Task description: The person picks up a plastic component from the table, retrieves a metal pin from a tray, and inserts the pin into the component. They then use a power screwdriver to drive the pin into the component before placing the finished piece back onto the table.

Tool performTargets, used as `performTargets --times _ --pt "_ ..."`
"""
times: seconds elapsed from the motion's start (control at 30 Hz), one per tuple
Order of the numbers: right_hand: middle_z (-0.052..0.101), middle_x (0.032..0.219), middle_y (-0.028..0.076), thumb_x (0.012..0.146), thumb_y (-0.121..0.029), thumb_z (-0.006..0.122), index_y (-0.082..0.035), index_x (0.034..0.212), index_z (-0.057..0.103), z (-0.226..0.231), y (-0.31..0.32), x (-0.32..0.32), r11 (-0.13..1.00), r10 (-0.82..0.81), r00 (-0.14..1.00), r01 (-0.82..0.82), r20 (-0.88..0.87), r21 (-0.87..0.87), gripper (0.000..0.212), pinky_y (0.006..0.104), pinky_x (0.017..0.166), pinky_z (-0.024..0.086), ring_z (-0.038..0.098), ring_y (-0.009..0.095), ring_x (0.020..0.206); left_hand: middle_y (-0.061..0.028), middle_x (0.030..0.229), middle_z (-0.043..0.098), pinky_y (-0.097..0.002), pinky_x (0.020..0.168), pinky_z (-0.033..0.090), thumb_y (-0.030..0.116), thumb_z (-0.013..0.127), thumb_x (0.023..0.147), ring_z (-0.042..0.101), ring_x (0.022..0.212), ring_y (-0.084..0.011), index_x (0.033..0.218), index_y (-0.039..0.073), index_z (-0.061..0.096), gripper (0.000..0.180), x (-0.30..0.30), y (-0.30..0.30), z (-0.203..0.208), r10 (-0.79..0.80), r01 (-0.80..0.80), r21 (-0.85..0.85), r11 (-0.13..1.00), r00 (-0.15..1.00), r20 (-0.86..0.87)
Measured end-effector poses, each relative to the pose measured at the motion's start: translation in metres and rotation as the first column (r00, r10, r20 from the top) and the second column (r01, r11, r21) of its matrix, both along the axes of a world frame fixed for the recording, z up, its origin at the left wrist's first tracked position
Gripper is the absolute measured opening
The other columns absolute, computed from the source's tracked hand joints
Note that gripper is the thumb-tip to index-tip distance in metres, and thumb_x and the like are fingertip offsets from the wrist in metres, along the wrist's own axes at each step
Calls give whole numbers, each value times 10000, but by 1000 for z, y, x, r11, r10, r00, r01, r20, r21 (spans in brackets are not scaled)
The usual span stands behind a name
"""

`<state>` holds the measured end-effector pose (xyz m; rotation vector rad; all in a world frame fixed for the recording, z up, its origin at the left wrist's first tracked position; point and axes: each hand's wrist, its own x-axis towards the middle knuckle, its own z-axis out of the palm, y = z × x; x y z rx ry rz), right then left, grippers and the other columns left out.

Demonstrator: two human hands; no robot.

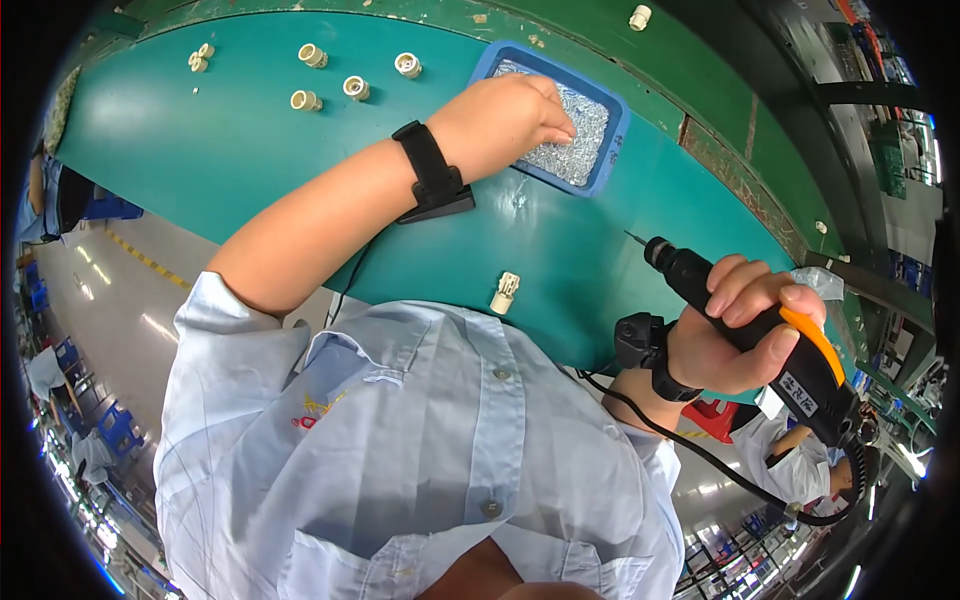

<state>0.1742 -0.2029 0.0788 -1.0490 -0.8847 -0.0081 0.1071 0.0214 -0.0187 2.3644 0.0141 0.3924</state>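
My left hand [512,118] reaches into a blue tray [614,150] at the far side of the green table. Its fingers are pinched together just over a heap of small silvery metal pieces [588,125]; whatever is between the fingertips is hidden. In my right hand [712,352] is a black and orange electric screwdriver [688,272], its thin bit pointing up and left, above the table and apart from the tray. Close to my body, a cream plastic fitting [506,292] lies alone on the tabletop.
Several cream round fittings [356,88] are scattered at the far left, with a small cluster of cream pieces [200,58] beyond them. Another fitting [640,17] sits on the green ledge. A black cable [690,452] loops from the screwdriver past my right forearm. Clear plastic [822,282] lies at the right.
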Motion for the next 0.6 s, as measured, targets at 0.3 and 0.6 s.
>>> performTargets --times 0.3,0.6 --pt "455 602 30 911 -358 511 -55 1045 466 18 11 -2 984 172 985 -172 2 34 334 284 461 358 442 148 472 -105 822 575 -344 711 458 79 617 825 556 825 -268 1006 25 666 195 -19 -18 11 38 -33 -130 991 999 34" --pt "462 665 -5 904 -384 514 -87 1042 498 30 14 -19 928 370 924 -363 -94 87 328 260 541 335 468 114 577 -89 699 588 -337 621 469 42 652 781 576 667 -240 944 54 688 168 -61 -52 20 6 -114 -785 608 990 -140"
